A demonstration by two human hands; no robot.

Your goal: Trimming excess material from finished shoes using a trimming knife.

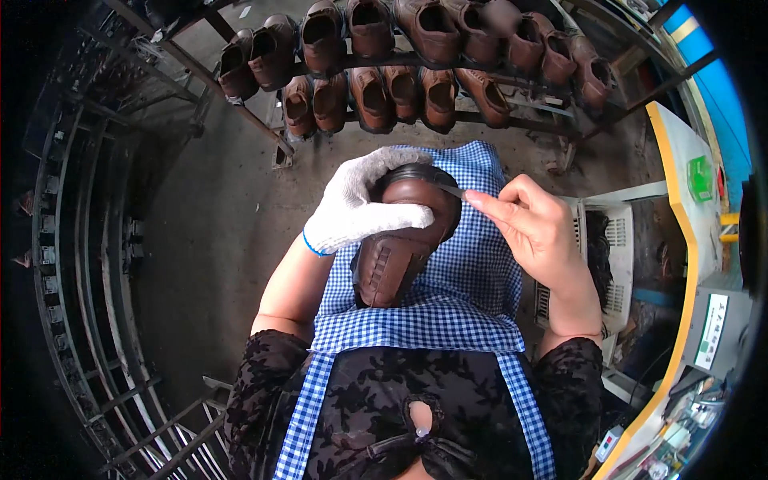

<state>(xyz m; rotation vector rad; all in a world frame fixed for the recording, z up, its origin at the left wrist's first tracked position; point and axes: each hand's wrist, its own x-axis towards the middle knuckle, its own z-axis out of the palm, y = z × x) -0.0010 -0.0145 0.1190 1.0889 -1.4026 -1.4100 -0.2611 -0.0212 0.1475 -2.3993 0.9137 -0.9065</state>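
A brown leather shoe (pixel 392 268) rests over my lap on a blue-and-white checked apron (pixel 480 264), its rounded toe pointing away from me. My left hand (pixel 360 196), in a white knit glove with a blue cuff, is closed around the toe end, thumb lying across the upper. My bare right hand (pixel 532 224) pinches a thin, dark, blade-like tool (pixel 452 190) between thumb and fingers. The tool's tip meets the edge where upper and black sole join, at the right of the toe. Its handle is hidden in my palm.
Ahead stands a metal rack (pixel 264 128) with two rows of brown shoes (pixel 370 30). A pale plastic crate (pixel 616 264) holds dark items at my right, beside a yellow-edged table (pixel 680 192) with a grey box (pixel 720 328). Metal rails (pixel 112 264) run along the left.
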